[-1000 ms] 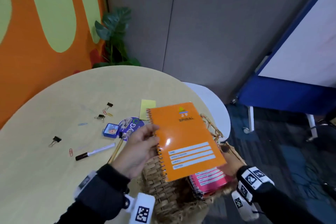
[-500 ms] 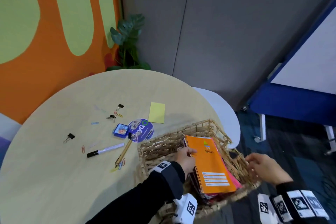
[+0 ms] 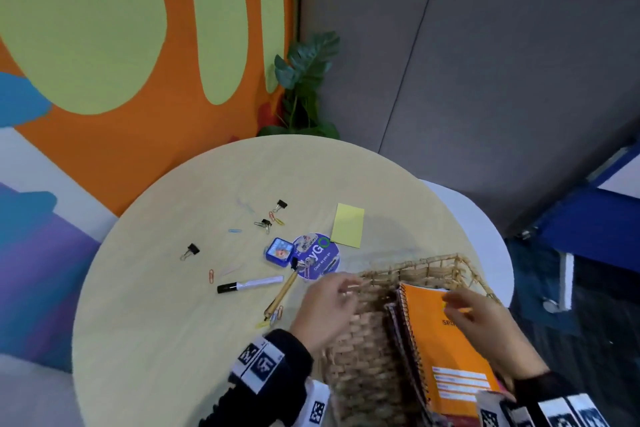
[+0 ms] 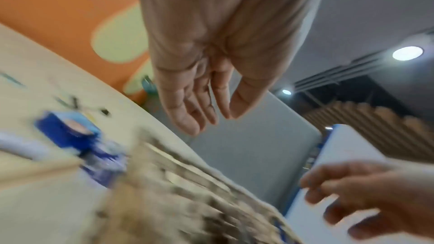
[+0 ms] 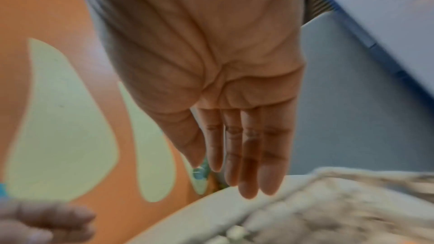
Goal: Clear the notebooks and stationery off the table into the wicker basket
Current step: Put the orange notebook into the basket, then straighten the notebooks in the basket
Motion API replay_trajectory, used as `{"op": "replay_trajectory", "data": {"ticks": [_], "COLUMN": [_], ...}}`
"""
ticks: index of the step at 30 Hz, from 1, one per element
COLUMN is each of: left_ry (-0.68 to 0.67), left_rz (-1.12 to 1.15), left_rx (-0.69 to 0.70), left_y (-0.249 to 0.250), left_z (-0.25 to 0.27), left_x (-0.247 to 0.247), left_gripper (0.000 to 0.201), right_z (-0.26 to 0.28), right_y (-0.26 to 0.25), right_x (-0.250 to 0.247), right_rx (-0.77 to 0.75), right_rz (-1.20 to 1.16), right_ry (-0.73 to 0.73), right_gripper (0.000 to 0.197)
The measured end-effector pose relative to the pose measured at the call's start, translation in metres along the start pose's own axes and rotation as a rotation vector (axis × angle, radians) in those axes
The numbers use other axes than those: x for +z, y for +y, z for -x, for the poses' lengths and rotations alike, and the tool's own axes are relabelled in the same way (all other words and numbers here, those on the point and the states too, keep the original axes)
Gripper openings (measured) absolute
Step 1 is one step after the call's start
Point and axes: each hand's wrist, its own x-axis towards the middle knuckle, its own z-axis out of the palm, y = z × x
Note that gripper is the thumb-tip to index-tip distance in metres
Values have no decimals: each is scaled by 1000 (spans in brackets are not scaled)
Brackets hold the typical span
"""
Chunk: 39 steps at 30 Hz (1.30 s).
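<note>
The orange spiral notebook (image 3: 446, 347) stands on edge inside the wicker basket (image 3: 426, 265) at the table's near right, with more notebooks (image 3: 394, 322) beside it. My left hand (image 3: 332, 302) hovers over the basket's left rim, fingers relaxed and empty (image 4: 206, 118). My right hand (image 3: 474, 315) is above the orange cover, fingers straight and holding nothing (image 5: 244, 183). On the table lie a yellow sticky pad (image 3: 347, 225), a white marker (image 3: 249, 284), a wooden pen (image 3: 281, 295), a blue box (image 3: 279, 251) and a round purple sticker (image 3: 317, 255).
Several binder clips (image 3: 189, 250) and paper clips (image 3: 211, 276) are scattered over the round table (image 3: 156, 322). A white chair (image 3: 485, 229) stands behind the basket, a plant (image 3: 304, 80) in the corner, a blue-framed board (image 3: 606, 211) at right.
The orange notebook went down into the basket and both hands let go of it. The left hand lifted to the basket's left rim; the right hand came over the notebook.
</note>
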Motion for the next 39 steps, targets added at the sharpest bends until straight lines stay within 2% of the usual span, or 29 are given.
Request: {"op": "replay_trajectory", "data": {"ticks": [2,5,8,10,13,16,22,25,26,27,29,33,36,39], "left_ry": [229,375,384,351,286,230,247,205,180,151,89,4,89,177], "left_rz": [-33,-197,-368,-437,-516,-578,-619,-690,-715,-739,-794,-881,-781,-630], "left_rx": [-45,-167,-236,-266,-310,-354,-312,-308,-313,-324,-353,-369,-357,-353], "left_y": [-31,-82,-122,-141,-157,-159,-163,-162,-162,-161,-158,-153,-148,-133], "left_z": [-2,-6,-8,-11,-17,-24,-32,-40,-43,-47,-54,-60,-59,-54], "left_x": [-35,-77,-102,-110,-114,-115,-113,-112,-112,-111,-109,-107,-109,-115], "left_gripper": [24,26,30,39,51,51,39,34,33,31,27,23,4,7], "right_z": [-25,-79,-137,-168,-198,-214,-222,-224,-225,-228,-228,-198,-157,-115], "right_y": [-51,-126,-186,-214,-239,-244,-250,-252,-253,-250,-252,-245,-215,-169], "right_x": [4,29,74,108,146,166,173,167,165,163,148,90,51,33], "right_rx": [-165,-345,-364,-296,-241,-219,-152,-249,-263,-257,-224,-220,-278,-274], "right_rz": [-28,-96,-10,146,324,531,756,784,802,797,641,455,340,349], "right_ry": [-44,-76,-216,-361,-442,-507,-615,-657,-639,-599,-526,-371,-299,-376], "right_gripper": [15,12,19,36,59,58,20,25,20,20,37,39,48,46]}}
